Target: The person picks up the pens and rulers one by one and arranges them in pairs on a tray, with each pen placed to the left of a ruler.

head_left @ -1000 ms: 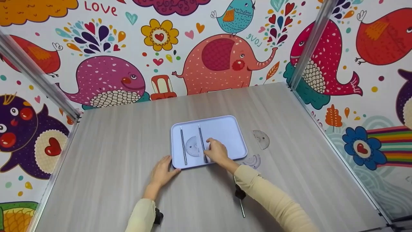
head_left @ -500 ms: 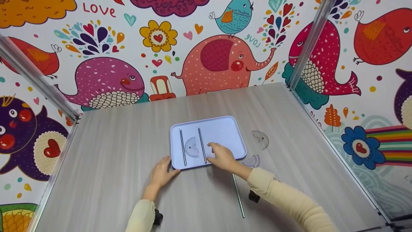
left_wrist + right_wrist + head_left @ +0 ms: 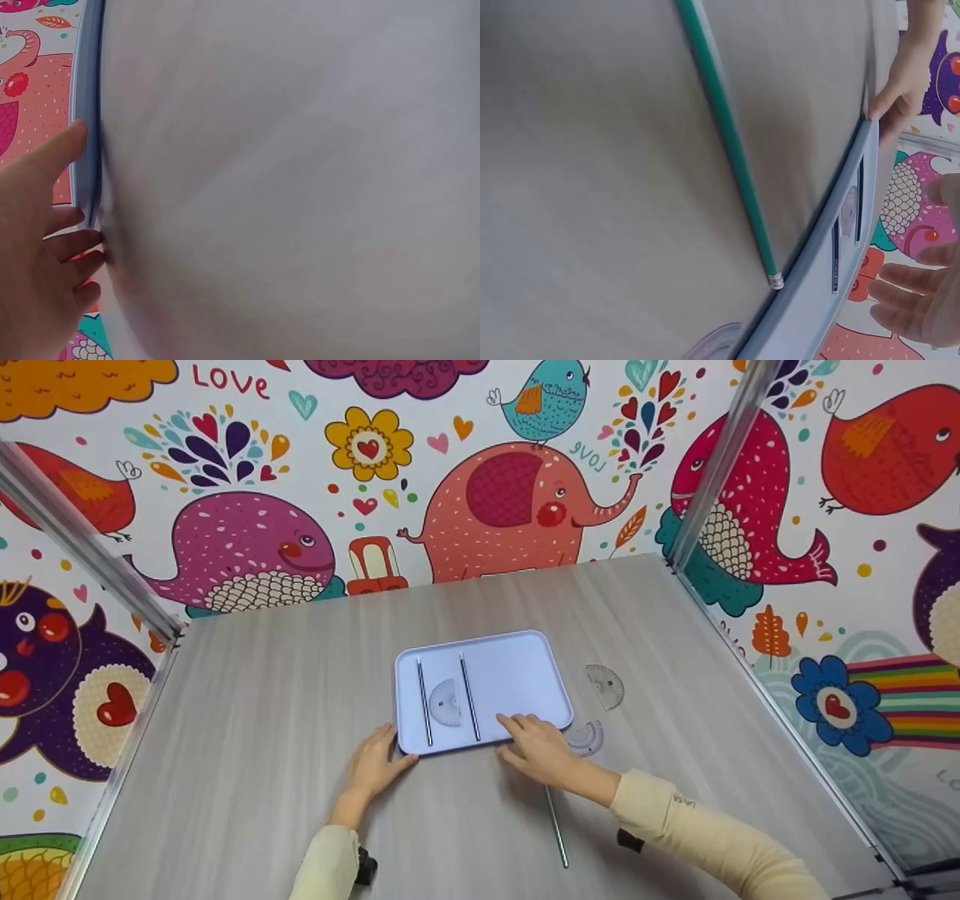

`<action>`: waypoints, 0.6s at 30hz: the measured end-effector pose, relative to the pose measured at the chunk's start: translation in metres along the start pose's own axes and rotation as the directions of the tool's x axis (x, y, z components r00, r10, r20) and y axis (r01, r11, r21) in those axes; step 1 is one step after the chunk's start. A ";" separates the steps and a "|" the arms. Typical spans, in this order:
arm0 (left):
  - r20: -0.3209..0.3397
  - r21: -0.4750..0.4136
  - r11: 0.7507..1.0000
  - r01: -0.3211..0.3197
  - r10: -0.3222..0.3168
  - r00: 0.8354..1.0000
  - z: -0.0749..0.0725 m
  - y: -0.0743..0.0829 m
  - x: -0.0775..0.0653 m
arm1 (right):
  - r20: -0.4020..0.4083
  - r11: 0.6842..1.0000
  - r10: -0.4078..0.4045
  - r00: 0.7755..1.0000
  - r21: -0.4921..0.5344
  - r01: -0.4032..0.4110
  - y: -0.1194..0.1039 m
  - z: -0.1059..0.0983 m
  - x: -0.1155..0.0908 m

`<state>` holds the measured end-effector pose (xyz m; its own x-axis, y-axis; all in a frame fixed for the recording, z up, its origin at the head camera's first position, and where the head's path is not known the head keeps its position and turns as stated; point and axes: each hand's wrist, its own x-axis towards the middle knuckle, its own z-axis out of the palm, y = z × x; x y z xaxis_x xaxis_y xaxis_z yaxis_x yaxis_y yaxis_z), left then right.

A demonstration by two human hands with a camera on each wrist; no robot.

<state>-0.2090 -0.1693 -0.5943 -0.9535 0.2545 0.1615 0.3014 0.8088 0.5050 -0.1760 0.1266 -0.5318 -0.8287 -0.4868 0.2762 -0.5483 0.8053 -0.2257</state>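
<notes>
Head view gives me the table (image 3: 285, 697), tray (image 3: 521, 679) on it, left hand (image 3: 375, 763) relaxed at its corner, right hand (image 3: 550, 754) empty, fingers extended. Only right wrist shows me the banded end of the green pencil (image 3: 736, 150) beside the tray, its long axis running back toward the person.

The right hand (image 3: 544, 750) has moved back from the right-side dark pencil (image 3: 469, 696) to the near edge of the tray (image 3: 517, 675).
One second ago its thumb and fingers were at this pencil; now they are apart from it, and the fingers look more straight. The sleeve (image 3: 705, 829) also has shifted to the right, so the green pencil (image 3: 556, 829), which it partly covered, shows more.
</notes>
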 end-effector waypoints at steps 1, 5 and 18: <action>-0.001 0.001 1.000 -0.004 0.004 1.000 0.000 0.000 0.000 | 0.001 1.000 -0.002 1.000 -0.003 0.002 0.001 0.000 -0.003; 0.005 -0.013 1.000 0.009 -0.009 1.000 -0.001 0.000 -0.001 | 0.010 1.000 0.000 1.000 -0.002 0.000 0.005 -0.001 -0.012; 0.014 -0.024 1.000 0.018 -0.017 1.000 -0.001 0.000 -0.001 | 0.041 1.000 -0.006 0.999 0.011 0.006 0.018 -0.008 -0.035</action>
<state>-0.2079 -0.1702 -0.5931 -0.9585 0.2480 0.1407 0.2845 0.8002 0.5279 -0.1559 0.1614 -0.5384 -0.8294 -0.5052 0.2386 -0.5540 0.7989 -0.2342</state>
